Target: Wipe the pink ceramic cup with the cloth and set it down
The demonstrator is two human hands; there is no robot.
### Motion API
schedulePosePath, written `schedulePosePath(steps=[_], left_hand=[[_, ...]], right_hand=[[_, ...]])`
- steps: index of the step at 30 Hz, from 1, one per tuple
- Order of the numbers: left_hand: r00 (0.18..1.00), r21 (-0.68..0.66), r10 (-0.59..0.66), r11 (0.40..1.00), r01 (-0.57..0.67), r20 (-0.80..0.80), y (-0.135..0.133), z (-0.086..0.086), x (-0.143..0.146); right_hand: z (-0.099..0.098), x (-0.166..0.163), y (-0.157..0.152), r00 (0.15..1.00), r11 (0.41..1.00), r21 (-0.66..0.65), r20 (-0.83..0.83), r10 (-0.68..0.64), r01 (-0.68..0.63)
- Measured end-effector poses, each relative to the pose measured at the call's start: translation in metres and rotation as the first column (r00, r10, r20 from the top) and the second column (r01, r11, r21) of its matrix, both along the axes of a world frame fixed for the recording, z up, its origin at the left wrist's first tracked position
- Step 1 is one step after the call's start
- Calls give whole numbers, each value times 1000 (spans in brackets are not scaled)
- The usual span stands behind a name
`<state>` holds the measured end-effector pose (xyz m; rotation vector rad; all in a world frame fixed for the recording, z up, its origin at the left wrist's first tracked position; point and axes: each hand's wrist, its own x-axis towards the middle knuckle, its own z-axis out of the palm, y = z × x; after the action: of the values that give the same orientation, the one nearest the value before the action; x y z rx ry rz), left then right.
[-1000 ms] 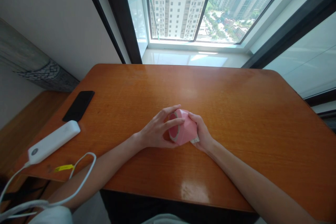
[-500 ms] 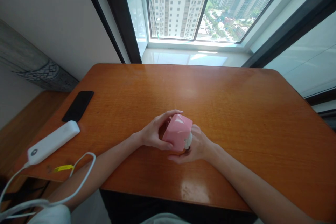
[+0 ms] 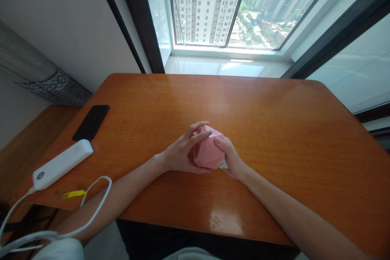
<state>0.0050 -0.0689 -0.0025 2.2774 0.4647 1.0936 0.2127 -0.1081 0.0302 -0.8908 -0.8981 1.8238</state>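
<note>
Observer: Hands meet near the middle of the wooden table (image 3: 289, 130), both on a pink block (image 3: 209, 153).

Colleague: How does each one hold it?

Observer: The left hand (image 3: 179, 153) curls round the block's left side, with its fingers (image 3: 198, 129) bent over the top edge and the thumb underneath. The right hand (image 3: 232, 157) wraps the right side, fingertips pressed on the upper face. Both grips are closed on the block, and neither hand is flat or spread.

Colleague: Is the block resting on the table?

Observer: I cannot tell; it sits low between the palms, tilted on one corner. A small white part (image 3: 223, 165) shows at its lower right, touching the right hand.

Colleague: Anything else about?

Observer: Well apart, at the table's left edge, are a black phone (image 3: 90, 122) and just beside it a white power strip (image 3: 62, 163), whose white cable (image 3: 94, 207) loops off the edge with a yellow tag (image 3: 74, 194)
</note>
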Motion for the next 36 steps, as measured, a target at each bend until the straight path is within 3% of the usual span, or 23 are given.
schedulePosePath(steps=[2, 4, 5, 6, 8, 9, 11, 13, 14, 15, 17, 19, 20, 22, 25, 28, 29, 31, 33, 36], left_hand=[[999, -21, 23, 1000, -22, 45, -1, 1, 1], [995, -105, 14, 994, -3, 103, -1, 3, 2], [992, -176, -2, 984, 25, 128, -1, 5, 2], [989, -259, -28, 964, 66, 149, -1, 7, 1], [981, -423, -98, 892, 162, 169, -1, 12, 0], [977, -488, -124, 851, 194, 171, -1, 14, -1], [972, -574, -160, 786, 230, 170, 0, 15, -3], [965, -612, -187, 746, 263, 187, 1, 13, -4], [958, -612, -200, 737, 286, 207, 2, 10, -4], [950, -596, -213, 741, 309, 228, 3, 7, -4], [948, -513, -206, 803, 305, 241, 5, 1, -4], [969, -370, -179, 900, 231, 169, 5, -3, -4], [981, -290, -159, 939, 185, 110, 5, -4, -4], [994, -164, -112, 980, 112, 13, 4, -3, -4], [997, -113, -74, 991, 77, 30, 3, -1, -2], [986, -236, -63, 967, 98, 153, 2, 1, 0], [980, -312, -70, 941, 127, 188, 1, 2, 1], [966, -447, -96, 873, 197, 239, 1, 5, 2], [961, -516, -115, 824, 234, 251, 1, 7, 1], [966, -563, -108, 795, 226, 235, 0, 8, 0]], right_hand=[[-1, 2, -1, 997, 996, 92, 77, -7, 0], [-2, 7, -1, 969, 933, 359, 242, -50, -41], [-2, 9, -1, 939, 841, 531, 331, -97, -100], [-2, 11, 0, 898, 708, 682, 410, -160, -185], [-2, 13, 3, 802, 428, 827, 512, -308, -364], [-2, 13, 3, 750, 337, 836, 542, -379, -433], [-2, 11, 3, 671, 261, 828, 556, -491, -496], [-3, 8, 1, 668, 244, 856, 510, -541, -456], [-3, 7, 0, 691, 270, 871, 491, -531, -411], [-2, 7, -1, 722, 344, 871, 486, -492, -351], [1, 7, -1, 813, 617, 766, 469, -345, -180], [4, 7, 0, 916, 881, 473, 352, -191, 2], [5, 7, 1, 953, 950, 308, 267, -140, 53], [6, 4, 3, 989, 996, 74, 132, -64, 55], [3, 2, 4, 996, 1000, 10, 83, -20, 20], [-1, 6, 3, 980, 965, 260, 196, -23, -30], [-1, 8, 4, 961, 915, 391, 276, -18, -96], [-1, 14, 5, 879, 744, 603, 474, -44, -288], [-2, 18, 8, 771, 559, 704, 614, -170, -438], [-5, 18, 9, 695, 361, 795, 603, -390, -487]])
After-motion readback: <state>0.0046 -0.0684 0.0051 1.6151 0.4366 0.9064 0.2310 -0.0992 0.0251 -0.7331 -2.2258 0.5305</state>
